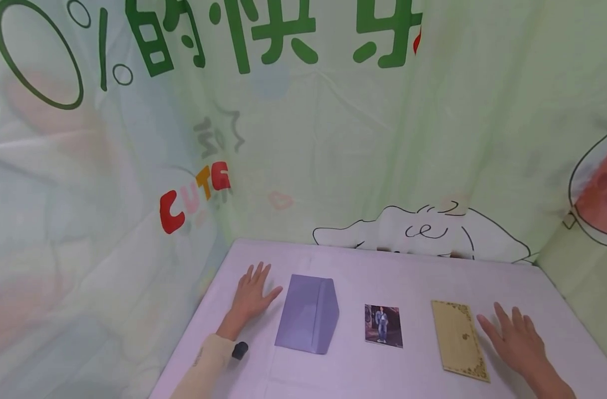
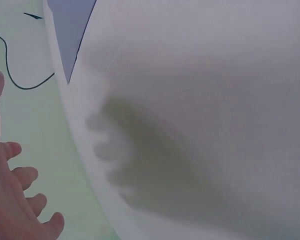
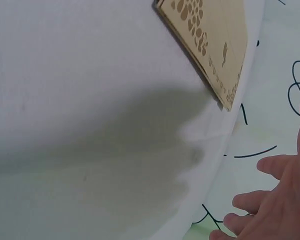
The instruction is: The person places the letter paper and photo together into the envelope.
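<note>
A purple envelope [image 1: 303, 313] with its flap on the right lies on the table, nearest my left hand [image 1: 251, 298]. That hand hovers just left of it, fingers spread, holding nothing. In the middle lies a small photo [image 1: 383, 326] of a person in blue clothes. To its right is a tan card [image 1: 460, 339] with brown ornamental corners. My right hand [image 1: 519, 341] is held beside the card's right edge, fingers spread and apart from it. The left wrist view shows a tip of the envelope [image 2: 72, 35]; the right wrist view shows the card's layered edge [image 3: 210, 50].
A pale lilac cloth covers the table [image 1: 353, 374]. Printed curtains [image 1: 323, 144] with green characters and cartoon drawings hang along the back and both sides. A dark band [image 1: 240, 350] sits at the left wrist, by a cream sleeve [image 1: 204, 363].
</note>
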A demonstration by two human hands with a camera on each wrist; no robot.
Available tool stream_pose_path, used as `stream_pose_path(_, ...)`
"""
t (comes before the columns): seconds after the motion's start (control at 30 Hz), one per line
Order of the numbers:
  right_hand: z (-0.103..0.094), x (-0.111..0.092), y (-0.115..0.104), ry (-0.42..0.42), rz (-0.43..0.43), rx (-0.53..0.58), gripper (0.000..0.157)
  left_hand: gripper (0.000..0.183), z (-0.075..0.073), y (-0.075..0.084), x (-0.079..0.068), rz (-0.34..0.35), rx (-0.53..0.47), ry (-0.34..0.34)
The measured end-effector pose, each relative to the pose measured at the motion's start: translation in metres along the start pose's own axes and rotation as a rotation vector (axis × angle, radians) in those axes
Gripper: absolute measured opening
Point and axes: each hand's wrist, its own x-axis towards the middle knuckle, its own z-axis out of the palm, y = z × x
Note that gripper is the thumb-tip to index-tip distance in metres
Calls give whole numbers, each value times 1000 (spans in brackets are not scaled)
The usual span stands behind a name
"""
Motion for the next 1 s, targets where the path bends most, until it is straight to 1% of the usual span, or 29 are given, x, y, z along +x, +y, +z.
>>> stream_pose_path(0.3, 7, 3, -11, -47, -18, 22, 90, 81, 11, 4, 1, 3, 22, -9)
stream_pose_path(0.43, 7, 2, -16, -45, -44, 20, 88, 80, 12, 10, 2, 9, 16, -11)
stream_pose_path(0.63, 8, 5, -24, -79, -36, 49, 90, 80, 11, 21, 4, 28, 7, -11)
stream_pose_path(0.73, 10, 6, -27, -97, -33, 62, 91, 80, 11, 25, 5, 35, 6, -22)
stream_pose_path(0.87, 12, 7, -31, -94, -41, 58, 91, 81, 11, 31, 6, 37, 11, -25)
stream_pose_path(1.0, 12, 8, -36, -86, -47, 46, 91, 80, 12, 35, 6, 45, 3, -11)
